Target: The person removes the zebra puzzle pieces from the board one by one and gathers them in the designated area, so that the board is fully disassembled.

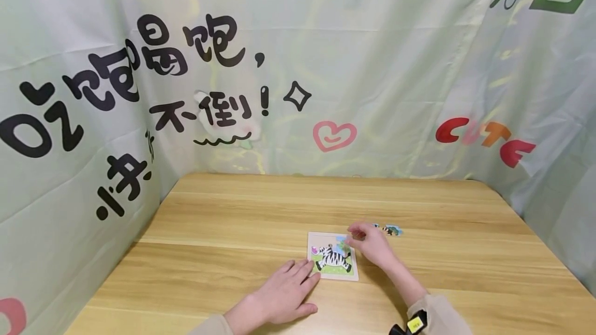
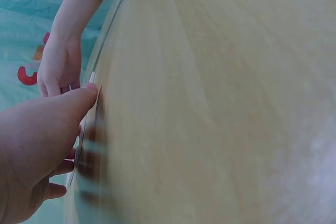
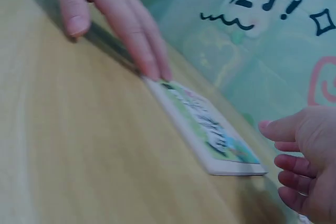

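Note:
A square puzzle board [image 1: 332, 276] with a zebra picture lies flat on the table, its upper left part bare and pale. My left hand [image 1: 286, 293] rests beside it with straight, slightly spread fingers, the fingertips on its left edge. Above the board's far right corner is my right hand [image 1: 371, 244], fingers and thumb loosely bent. A blue and green puzzle piece [image 1: 342, 245] sits in the board just under those fingertips. From the right wrist view, my right hand [image 3: 310, 156] shows a gap between thumb and fingers, with nothing visible in it.
More colourful puzzle pieces [image 1: 392, 230] lie on the wooden table [image 1: 223, 221] behind my right hand, partly hidden by it. A printed curtain [image 1: 396, 76] hangs along the table's back and sides. A dark device with a yellow label [image 1: 416, 323] is worn at the right wrist.

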Demonstrator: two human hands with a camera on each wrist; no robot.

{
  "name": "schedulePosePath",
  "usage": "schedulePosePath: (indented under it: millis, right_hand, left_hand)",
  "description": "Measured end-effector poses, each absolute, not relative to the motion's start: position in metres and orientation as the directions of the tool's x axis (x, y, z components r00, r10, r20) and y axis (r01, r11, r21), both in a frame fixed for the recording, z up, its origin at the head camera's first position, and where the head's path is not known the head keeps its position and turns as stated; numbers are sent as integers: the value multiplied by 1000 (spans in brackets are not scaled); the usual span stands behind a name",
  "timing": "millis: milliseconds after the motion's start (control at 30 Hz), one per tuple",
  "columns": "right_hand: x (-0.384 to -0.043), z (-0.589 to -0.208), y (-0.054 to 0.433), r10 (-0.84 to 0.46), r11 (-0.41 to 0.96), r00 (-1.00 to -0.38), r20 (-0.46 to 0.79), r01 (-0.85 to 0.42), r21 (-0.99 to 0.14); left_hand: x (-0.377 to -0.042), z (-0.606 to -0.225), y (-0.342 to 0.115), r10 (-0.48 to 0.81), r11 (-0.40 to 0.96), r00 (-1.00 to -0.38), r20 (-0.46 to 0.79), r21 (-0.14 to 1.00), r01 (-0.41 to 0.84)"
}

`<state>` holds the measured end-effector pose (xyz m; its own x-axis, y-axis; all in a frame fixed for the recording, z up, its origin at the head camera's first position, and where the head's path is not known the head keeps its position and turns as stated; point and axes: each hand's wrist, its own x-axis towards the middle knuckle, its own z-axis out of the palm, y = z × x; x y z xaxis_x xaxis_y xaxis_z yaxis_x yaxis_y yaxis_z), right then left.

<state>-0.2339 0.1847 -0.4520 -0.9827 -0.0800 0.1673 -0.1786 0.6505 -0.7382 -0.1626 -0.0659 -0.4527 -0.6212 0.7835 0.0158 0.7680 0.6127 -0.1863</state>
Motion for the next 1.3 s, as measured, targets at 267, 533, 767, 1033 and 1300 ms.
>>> schedulePosePath:
  millis: [267,533,767,1033,1300]
  right_hand:
    - [-227,-462,175,-59,705,-977,204,-185,-685]
    - [-222,-465,172,-36,722,-979,198,-162,-673]
    - [-218,-465,166,-52,768,-966,254,-201,-608]
    - [-217,-464,161,-35,799,-967,253,-180,-573]
    - [-222,-462,161,-5,756,-982,188,-127,-642]
  left_hand:
    - [-162,-453,-66,794,602,-607,35,-177,778]
    - [-162,-454,-66,798,598,-602,45,-190,779]
    - [-164,-454,-66,800,596,-598,52,-191,780]
    - [-166,-453,-67,799,596,-600,40,-187,781]
    - [-167,-452,-66,796,600,-604,29,-167,782]
